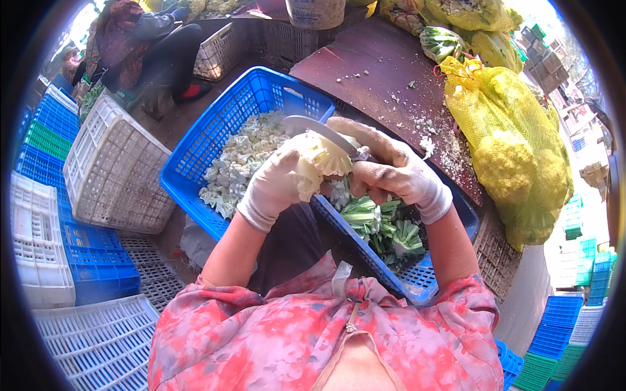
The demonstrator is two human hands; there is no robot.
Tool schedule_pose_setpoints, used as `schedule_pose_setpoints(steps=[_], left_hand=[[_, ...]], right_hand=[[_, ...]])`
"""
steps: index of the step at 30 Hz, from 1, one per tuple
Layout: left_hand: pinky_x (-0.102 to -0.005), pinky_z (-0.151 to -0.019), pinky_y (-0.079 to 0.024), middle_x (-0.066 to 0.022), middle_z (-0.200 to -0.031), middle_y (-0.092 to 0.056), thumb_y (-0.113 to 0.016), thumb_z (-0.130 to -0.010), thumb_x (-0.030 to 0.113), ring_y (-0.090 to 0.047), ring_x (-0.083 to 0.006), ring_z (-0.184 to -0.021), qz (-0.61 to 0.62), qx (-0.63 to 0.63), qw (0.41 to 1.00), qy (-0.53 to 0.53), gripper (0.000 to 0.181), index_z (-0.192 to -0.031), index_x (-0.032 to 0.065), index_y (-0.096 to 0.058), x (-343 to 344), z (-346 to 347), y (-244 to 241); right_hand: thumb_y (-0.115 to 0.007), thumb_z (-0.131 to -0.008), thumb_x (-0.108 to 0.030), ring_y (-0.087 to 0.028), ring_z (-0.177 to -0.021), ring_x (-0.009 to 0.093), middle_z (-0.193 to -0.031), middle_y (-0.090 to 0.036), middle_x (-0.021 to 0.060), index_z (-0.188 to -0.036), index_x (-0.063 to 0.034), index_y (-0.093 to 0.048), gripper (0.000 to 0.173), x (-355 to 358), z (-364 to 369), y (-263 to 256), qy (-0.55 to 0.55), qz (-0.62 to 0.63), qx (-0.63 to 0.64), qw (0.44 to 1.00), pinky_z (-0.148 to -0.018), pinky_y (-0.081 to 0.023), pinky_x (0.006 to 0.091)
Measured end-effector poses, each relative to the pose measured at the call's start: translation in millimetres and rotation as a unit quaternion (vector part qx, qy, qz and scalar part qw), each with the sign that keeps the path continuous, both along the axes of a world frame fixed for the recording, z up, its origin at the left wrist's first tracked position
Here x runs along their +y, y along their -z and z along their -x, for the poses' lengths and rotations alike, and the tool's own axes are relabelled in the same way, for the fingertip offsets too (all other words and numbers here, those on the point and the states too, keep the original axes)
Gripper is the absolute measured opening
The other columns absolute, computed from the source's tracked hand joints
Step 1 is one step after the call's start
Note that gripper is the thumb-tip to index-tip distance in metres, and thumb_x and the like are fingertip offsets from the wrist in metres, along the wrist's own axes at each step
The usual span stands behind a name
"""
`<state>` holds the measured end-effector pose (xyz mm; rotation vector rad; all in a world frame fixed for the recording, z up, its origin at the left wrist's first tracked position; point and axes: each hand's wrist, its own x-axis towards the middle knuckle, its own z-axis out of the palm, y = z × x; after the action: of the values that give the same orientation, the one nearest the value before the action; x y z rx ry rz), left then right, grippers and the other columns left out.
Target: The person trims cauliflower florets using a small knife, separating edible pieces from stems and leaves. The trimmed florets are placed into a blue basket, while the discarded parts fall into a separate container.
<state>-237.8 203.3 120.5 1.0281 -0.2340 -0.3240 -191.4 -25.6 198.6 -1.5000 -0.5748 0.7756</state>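
Observation:
In a whitish glove, my left hand [275, 182] grips a piece of cauliflower [323, 155] with its cut stem side showing. My right hand [391, 163], gloved and stained brown at the fingers, holds a knife [320, 128] whose curved blade lies across the top of the cauliflower. Below and to the left of the hands, many cut florets [244, 159] fill the bottom of a blue plastic crate [178, 161]. Under my right forearm, a second blue crate [362, 249] contains green leaves and trimmed stalks [386, 225].
A dark red board [371, 63] scattered with crumbs slopes beyond my right hand. Yellow mesh sacks of cauliflower [513, 146] rest at its right. A tilted white crate [117, 166] and stacked blue crates [93, 249] stand left. Another person [146, 49] sits at upper left near a bucket [315, 12].

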Motion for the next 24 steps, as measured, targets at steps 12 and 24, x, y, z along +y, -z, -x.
schedule_pose_setpoints(steps=[12, 24], left_hand=[[-0.0423, -0.081, -0.060, -0.0215, -0.134, -0.056, -0.067, -0.091, 0.050, -0.065, -0.0330, -0.111, 0.175, 0.000, 0.984, -0.028, 0.081, -0.147, 0.0009, -0.036, 32, 7, 19], [-0.0327, -0.066, -0.061, -0.0163, -0.120, -0.066, -0.065, -0.091, 0.009, -0.071, -0.0230, -0.089, 0.053, -0.050, 0.950, -0.305, 0.050, -0.138, -0.0020, -0.052, 42, -2, 24]], right_hand=[[-0.064, -0.094, -0.023, -0.049, -0.061, 0.004, -0.079, -0.058, -0.0020, -0.154, -0.0106, -0.037, 0.067, 33, -22, 8, -0.074, 0.046, -0.162, 0.983, -0.058, -0.042, 0.0197], [-0.056, -0.098, -0.026, -0.065, -0.110, 0.038, -0.137, -0.054, 0.0263, -0.150, -0.0010, -0.037, 0.061, 64, 15, 45, 0.101, 0.093, -0.294, 0.946, -0.091, -0.051, 0.0393]])
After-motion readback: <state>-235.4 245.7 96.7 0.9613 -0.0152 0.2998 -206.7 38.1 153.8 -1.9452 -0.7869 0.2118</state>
